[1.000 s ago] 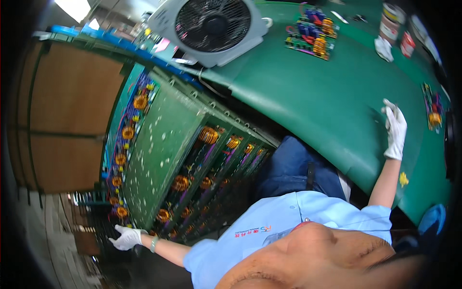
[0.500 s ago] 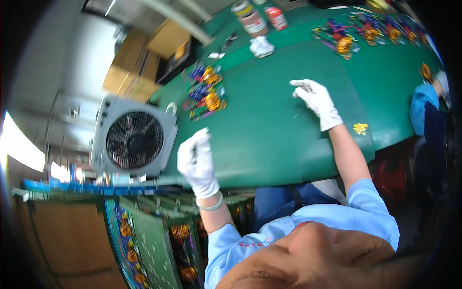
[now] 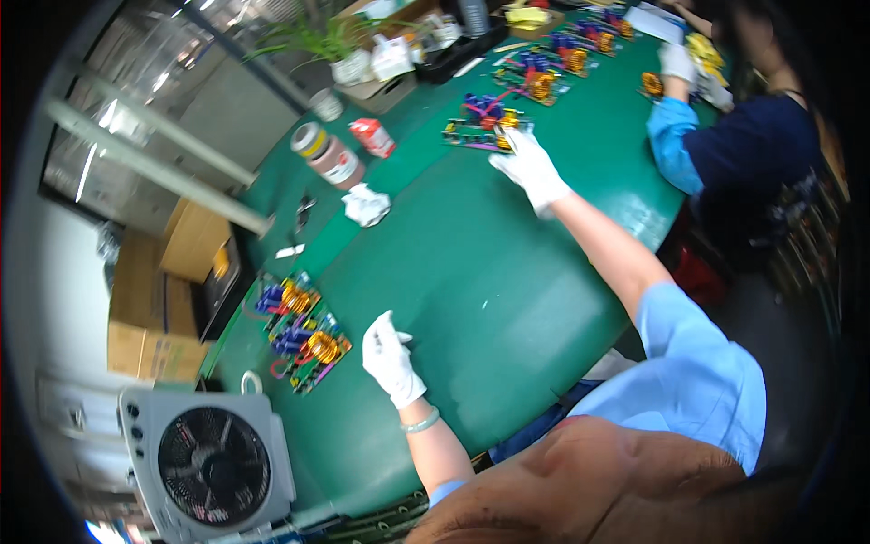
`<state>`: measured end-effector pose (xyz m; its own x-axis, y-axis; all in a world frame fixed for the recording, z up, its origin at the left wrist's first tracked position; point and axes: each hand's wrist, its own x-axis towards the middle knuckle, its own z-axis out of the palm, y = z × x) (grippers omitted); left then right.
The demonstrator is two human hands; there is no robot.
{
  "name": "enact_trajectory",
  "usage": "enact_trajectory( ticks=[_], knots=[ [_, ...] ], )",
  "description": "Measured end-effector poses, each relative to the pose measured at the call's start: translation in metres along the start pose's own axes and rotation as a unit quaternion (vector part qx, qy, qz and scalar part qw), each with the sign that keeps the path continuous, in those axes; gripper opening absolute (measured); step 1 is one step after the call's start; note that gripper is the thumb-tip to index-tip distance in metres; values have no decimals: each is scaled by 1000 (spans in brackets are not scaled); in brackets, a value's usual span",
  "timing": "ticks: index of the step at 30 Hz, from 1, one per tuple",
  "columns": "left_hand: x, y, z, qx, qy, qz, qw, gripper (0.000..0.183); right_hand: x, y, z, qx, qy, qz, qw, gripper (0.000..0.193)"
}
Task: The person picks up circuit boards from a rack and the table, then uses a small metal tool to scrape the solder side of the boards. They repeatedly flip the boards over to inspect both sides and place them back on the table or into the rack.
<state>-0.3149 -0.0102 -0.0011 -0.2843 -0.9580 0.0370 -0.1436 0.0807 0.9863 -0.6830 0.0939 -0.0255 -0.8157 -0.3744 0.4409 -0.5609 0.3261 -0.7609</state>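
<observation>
Covering most of the view, a green worktop (image 3: 507,299) was seen curving from the lower left to the upper right. A white box fan (image 3: 210,464) was stood at its lower left corner, and stacked cardboard boxes (image 3: 159,299) were seen beyond the worktop's left edge. At the upper right a co-worker in a dark top (image 3: 752,150) was seated, with a blue sleeve and a white-gloved hand laid on the worktop.

The right arm, in a light blue sleeve, was stretched far forward. The right hand (image 3: 531,167), white-gloved, was laid with its fingertips on the near end of a circuit board (image 3: 482,122) bearing copper coils and blue parts; whether the board was pinched could not be told, though the fingers were seen spread rather than curled. The board thus lay just ahead of that hand, touching it, and well apart from the other hand.

The left hand (image 3: 391,358), also gloved, was rested on bare worktop with its fingers loosely apart and nothing held. A second pair of boards with coils (image 3: 299,334) lay just to its left, near but not touched.

Further back, two cans (image 3: 326,154) were stood beside a small red packet (image 3: 373,136), and a crumpled white cloth (image 3: 366,204) was lying just in front of them.
</observation>
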Motion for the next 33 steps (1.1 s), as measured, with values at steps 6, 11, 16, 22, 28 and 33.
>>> enact_trajectory(
  ticks=[6, 11, 16, 22, 28, 33],
  knots=[
    [5, -16, 6, 26, -2, 40, 999, 25, 78, 38, 0, -196, -161, 31, 967, 71],
    [11, -17, 2, 27, -23, 54, 998, 25, 77, 18, 4, -208, -198, 30, 957, 55],
    [9, -20, 9, 29, -39, 76, 996, 28, 20, -34, -23, -205, -146, -79, 965, 42],
    [7, -23, 4, 45, -53, 106, 992, 29, -121, -81, -36, -56, -196, -144, 968, 47],
    [4, -21, 6, 184, -26, 340, 922, 30, -176, -150, -50, 218, -420, -205, 857, 29],
    [-1, -22, 7, 169, -47, 363, 915, 23, -145, -140, -23, 276, -197, -141, 930, 33]
  ],
)
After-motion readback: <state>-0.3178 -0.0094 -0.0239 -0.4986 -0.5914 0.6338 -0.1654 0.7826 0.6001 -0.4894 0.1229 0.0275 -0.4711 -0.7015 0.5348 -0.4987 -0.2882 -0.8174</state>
